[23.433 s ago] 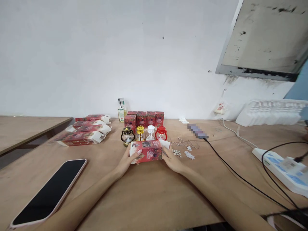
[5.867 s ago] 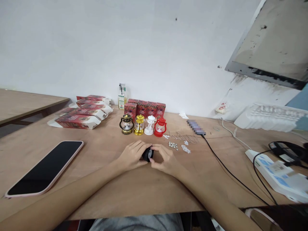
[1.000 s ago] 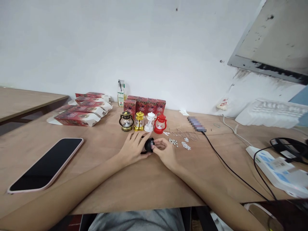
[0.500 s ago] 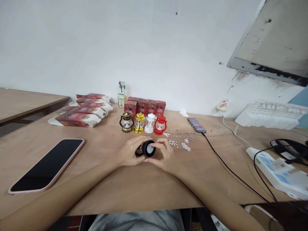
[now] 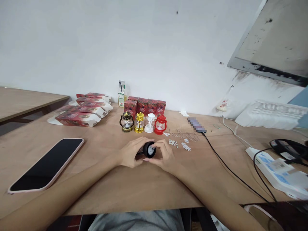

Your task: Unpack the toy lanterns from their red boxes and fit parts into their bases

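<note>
Head view: one black lantern (image 5: 145, 150), tipped sideways between both hands over the wooden table (image 5: 134, 189); round base, pale disc, facing right. Left hand (image 5: 131, 152): curled round its body. Right hand (image 5: 165, 154): part-open, thumb and fingertips gripping base rim. Four upright lanterns (image 5: 139, 130) just beyond; wood surface runs to the front edge (image 5: 134, 211).

Beyond the hands (image 5: 131, 152), a plain whitish wall (image 5: 84, 45) rises behind the bench (image 5: 108, 192), flecked with a few small dark spots. High to the right of the hands, a pale framed panel (image 5: 281, 45) shows black flaking along its lower edge, with a dirty stain (image 5: 240, 75) just under it and a blue surface (image 5: 300, 99) farther right. Well to the left of the hands stands another wooden table (image 5: 26, 101), apart from the bench. The light is soft and even.
</note>
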Tool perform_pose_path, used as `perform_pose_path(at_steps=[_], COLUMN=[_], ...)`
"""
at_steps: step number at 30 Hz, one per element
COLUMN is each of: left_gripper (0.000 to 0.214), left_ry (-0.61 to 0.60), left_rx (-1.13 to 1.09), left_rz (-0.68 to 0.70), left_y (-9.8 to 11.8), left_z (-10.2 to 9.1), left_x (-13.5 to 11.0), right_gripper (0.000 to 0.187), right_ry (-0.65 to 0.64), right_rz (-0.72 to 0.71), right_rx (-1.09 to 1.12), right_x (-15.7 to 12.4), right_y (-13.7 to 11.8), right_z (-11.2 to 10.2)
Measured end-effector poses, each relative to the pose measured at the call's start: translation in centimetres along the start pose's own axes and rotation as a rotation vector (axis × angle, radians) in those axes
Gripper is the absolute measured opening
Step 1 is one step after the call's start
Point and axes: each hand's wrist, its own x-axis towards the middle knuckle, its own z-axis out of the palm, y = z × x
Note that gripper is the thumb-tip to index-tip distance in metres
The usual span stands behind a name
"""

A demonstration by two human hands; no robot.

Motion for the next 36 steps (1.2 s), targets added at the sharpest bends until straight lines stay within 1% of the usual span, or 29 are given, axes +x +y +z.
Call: perform_pose_path(at_steps=[4,7,10,13,19,24,30,36], left_gripper=[0.041,0.034,0.032,0.032,0.032,0.033,0.031,0.033], left_ry=[0.015,0.012,0.015,0.023,0.034,0.038,0.031,0.069], left_rx=[0.061,0.096,0.113,0.112,0.101,0.099,0.088,0.048], left_rz=[-0.079,-0.087,-0.082,-0.081,-0.090,-0.077,-0.102,-0.119], left_y=[-0.17,-0.17,-0.12,-0.08,-0.05,-0.09,-0.18,-0.45], left_z=[0.46,0.56,0.56,0.59,0.63,0.60,0.61,0.68], left_x=[0.05,0.06,0.07,0.11,0.17,0.19,0.19,0.15], right_gripper=[0.043,0.044,0.042,0.040,0.038,0.037,0.036,0.036], right_ry=[0.022,0.007,0.003,0.027,0.054,0.053,0.048,0.080], right_rz=[-0.036,-0.049,-0.068,-0.083,-0.121,-0.103,-0.090,-0.078], right_rx=[-0.033,-0.063,-0.084,-0.098,-0.057,-0.047,-0.020,0.022], right_x=[0.05,0.07,0.07,0.09,0.24,0.25,0.12,0.18], right_y=[0.20,0.23,0.20,0.18,0.15,0.18,0.27,0.36], right_z=[0.21,0.29,0.34,0.41,0.44,0.46,0.52,0.74])
